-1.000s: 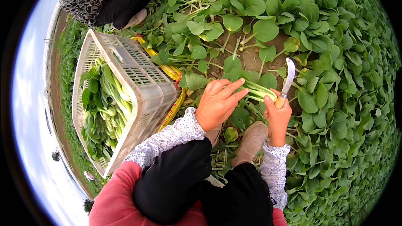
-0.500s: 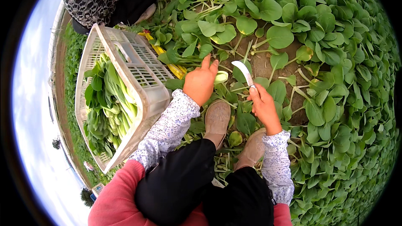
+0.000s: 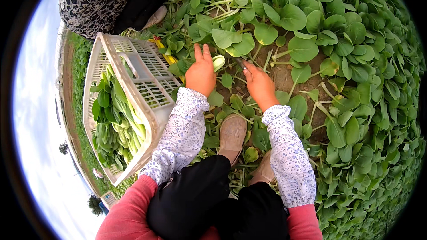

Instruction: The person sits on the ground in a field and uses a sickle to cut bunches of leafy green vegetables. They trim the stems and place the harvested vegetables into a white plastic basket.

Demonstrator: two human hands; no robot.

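In my left hand [image 3: 200, 74] is a head of bok choy [image 3: 218, 63], its pale cut base poking out beside the thumb; two of my fingers stretch forward and the palm side is hidden. My right hand [image 3: 260, 85] is closed round a small curved knife [image 3: 240, 63], whose blade tilts toward the bok choy with a gap between them. Just left of my left arm stands a white plastic crate [image 3: 151, 106], tipped toward the left, with many harvested bok choy [image 3: 126, 129] piled inside.
Growing leafy greens [image 3: 356, 120] cover the ground to the right. Trimmed leaves lie round my shoes [image 3: 232, 134]. Behind the crate lies something yellow [image 3: 169, 58]. A person in patterned clothing [image 3: 102, 4] crouches at the far left.
My left hand has shifted left and slightly away with the bok choy. The right hand has moved left and away too, turning the knife from upright-looking to low, nearer the bok choy.
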